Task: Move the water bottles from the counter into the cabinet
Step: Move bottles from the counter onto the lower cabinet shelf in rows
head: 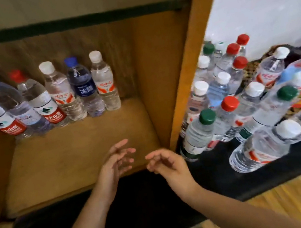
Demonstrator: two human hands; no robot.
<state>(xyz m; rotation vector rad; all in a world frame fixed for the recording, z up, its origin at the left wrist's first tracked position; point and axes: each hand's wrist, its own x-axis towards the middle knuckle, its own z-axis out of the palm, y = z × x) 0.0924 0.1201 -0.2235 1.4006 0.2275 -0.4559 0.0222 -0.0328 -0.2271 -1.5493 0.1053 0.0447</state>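
Hovering over tan cabinet shelf (69, 159), left hand (114, 163) and right hand (166, 163), each grip loose, empty; black counter (216, 178) alongside.

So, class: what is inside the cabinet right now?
Six upright water bottles line the back wall of the cabinet, with red, blue and white caps. Its front floor is bare. The frame's left edge cuts off anything further left.

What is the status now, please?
Left hand and right hand open, empty. Six bottles in cabinet; many bottles on counter. Nothing blocking.
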